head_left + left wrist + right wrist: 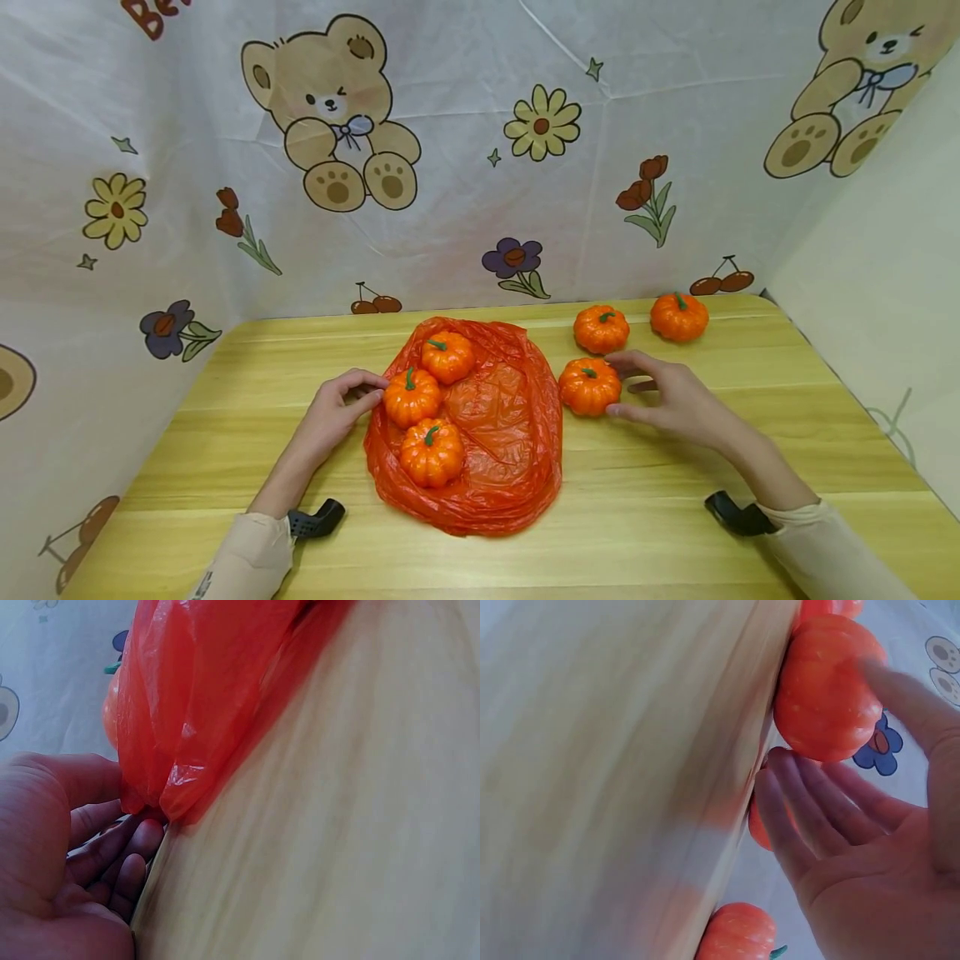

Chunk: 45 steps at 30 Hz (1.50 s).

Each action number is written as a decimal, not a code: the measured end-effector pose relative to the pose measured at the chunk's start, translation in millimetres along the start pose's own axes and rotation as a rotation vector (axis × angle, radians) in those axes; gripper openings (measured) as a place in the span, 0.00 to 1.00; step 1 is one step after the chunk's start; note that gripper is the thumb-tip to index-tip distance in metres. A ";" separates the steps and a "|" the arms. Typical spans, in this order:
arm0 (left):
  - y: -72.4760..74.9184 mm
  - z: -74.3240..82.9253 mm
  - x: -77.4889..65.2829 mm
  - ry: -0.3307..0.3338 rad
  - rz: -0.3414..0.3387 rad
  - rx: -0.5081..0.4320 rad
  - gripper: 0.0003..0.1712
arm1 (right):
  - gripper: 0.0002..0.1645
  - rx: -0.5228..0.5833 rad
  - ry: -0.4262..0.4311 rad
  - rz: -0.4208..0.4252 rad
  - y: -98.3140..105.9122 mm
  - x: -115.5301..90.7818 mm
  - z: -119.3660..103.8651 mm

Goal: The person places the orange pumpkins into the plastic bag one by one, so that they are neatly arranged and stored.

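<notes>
A thin red plastic bag (504, 417) lies spread open on the table, its rim bunched up in a ring. Three small orange pumpkins with green stems sit in its left half: one at the back (447, 358), one in the middle (412, 400), one in front (432, 454). My left hand (339, 410) pinches the bag's left rim between thumb and fingers, as the left wrist view shows. Just right of the bag, my right hand (671, 402) reaches around another pumpkin (590, 387), thumb and fingers spread at its right side. In the right wrist view those fingers are nearly straight beside this pumpkin (826, 694).
Two more pumpkins, one nearer (602, 330) and one farther right (678, 318), stand near the table's back edge. Behind the wooden table (645, 517) hangs a white cloth (450, 100) printed with bears and flowers. A plain wall (877, 292) rises at the right.
</notes>
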<state>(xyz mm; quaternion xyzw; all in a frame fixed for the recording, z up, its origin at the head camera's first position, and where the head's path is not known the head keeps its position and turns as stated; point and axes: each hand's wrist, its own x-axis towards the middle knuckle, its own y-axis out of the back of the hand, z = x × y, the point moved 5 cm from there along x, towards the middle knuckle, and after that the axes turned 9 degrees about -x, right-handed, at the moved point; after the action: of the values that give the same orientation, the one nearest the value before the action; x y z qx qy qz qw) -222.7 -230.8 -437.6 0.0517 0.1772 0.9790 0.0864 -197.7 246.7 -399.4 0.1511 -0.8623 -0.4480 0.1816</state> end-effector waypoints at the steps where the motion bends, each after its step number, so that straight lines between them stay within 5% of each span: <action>1: 0.3 -0.3 0.0 -0.003 0.000 0.004 0.09 | 0.38 -0.001 0.001 -0.002 -0.1 0.9 -1.4; 14: 0.9 -2.5 -0.2 -0.030 0.007 -0.001 0.09 | 0.45 -0.026 0.033 -0.030 -3.5 15.4 -15.2; 27: -0.3 -1.5 -0.3 -0.020 0.004 0.004 0.09 | 0.43 -0.058 -0.003 0.038 7.0 14.7 -15.3; 45: -0.5 -0.3 0.9 -0.015 0.006 0.019 0.09 | 0.46 0.015 0.070 -0.006 -12.9 41.8 -60.8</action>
<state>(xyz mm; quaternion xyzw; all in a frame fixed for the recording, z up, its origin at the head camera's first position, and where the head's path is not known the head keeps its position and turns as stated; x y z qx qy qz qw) -223.5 -230.2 -438.0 0.0606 0.1858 0.9771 0.0845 -206.3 178.2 -370.3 0.1703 -0.8584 -0.4364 0.2091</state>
